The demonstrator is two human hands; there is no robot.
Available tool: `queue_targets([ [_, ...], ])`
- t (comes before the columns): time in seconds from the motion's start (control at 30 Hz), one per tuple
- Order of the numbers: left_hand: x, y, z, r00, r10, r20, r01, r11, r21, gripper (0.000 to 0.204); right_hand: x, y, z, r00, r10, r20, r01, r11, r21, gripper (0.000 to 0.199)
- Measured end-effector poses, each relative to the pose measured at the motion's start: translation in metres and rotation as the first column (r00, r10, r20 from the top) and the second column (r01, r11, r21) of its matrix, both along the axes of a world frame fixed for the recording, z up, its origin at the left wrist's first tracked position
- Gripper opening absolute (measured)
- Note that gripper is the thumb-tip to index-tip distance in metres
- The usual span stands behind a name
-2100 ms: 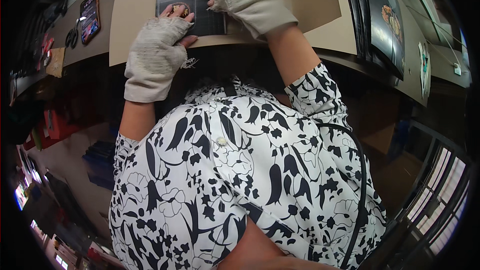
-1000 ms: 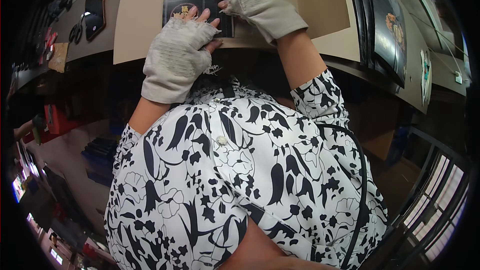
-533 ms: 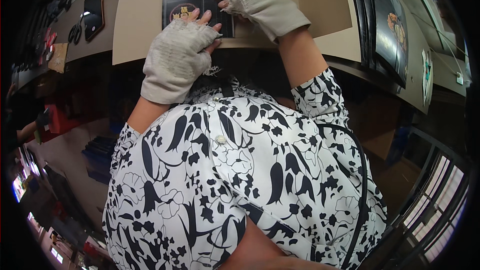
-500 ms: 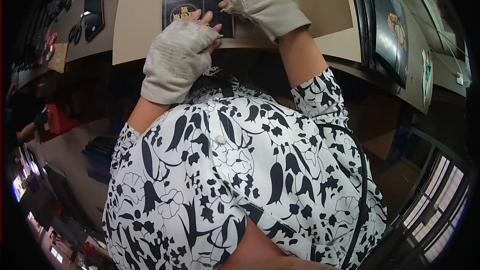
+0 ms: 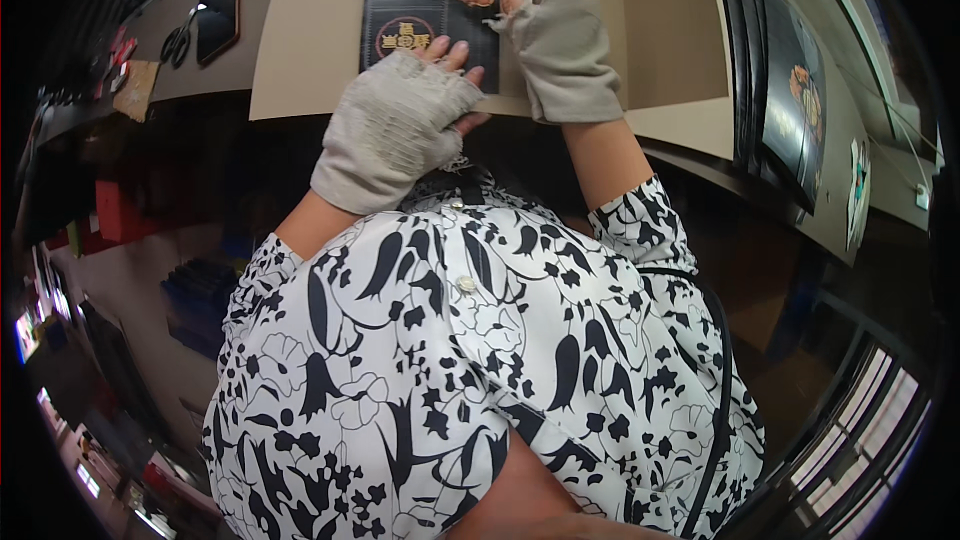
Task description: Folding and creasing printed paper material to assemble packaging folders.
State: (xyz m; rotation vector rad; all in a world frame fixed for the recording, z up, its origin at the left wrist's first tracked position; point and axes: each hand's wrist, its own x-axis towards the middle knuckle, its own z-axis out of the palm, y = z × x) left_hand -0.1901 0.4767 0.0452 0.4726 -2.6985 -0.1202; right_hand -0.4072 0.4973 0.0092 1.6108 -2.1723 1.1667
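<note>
- Head view: the left hand [image 5: 395,130], in a grey fingerless glove, lies flat and open on the lower edge of a black printed sheet [image 5: 432,0] — fingertips pressing it to the beige board [image 5: 300,40].
- The right hand [image 5: 562,40], gloved too, rests open-palmed on the sheet's right edge — gripping nothing.
- Far left of both hands: a dark phone [image 5: 218,8] and scissors [image 5: 178,40].

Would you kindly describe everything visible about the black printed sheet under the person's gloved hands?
The black printed sheet looks like flat, glossy card or packaging, black with orange and gold artwork and a round emblem near its lower edge. It lies flat on the beige tabletop, its top cut off by the picture's edge. The left hand, in a grey fingerless glove, rests fingertips on its lower edge; the right hand presses its right side.
</note>
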Motion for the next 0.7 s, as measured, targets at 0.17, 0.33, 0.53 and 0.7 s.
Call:
queue_targets([
  [0.17,-0.004,0.004,0.007,0.997,-0.064,-0.049,0.066,0.997,0.036,0.024,0.025,0.002,0.042,0.972,0.161,-0.173,-0.17,0.985,-0.039,0.062],
  [0.33,-0.004,0.01,0.008,1.0,-0.014,-0.014,0.016,0.991,0.135,0.02,0.036,-0.005,0.032,0.92,0.319,-0.225,-0.345,0.935,-0.086,0.057],
  [0.53,-0.013,0.016,0.006,0.994,-0.026,-0.107,0.045,0.983,0.18,0.018,0.032,-0.019,0.016,0.919,0.343,-0.193,-0.354,0.935,-0.022,0.054],
  [0.7,-0.006,0.004,0.007,0.964,0.193,-0.184,-0.002,0.696,0.718,0.005,0.018,-0.027,-0.004,0.892,0.316,-0.322,-0.274,0.947,0.168,0.055],
])
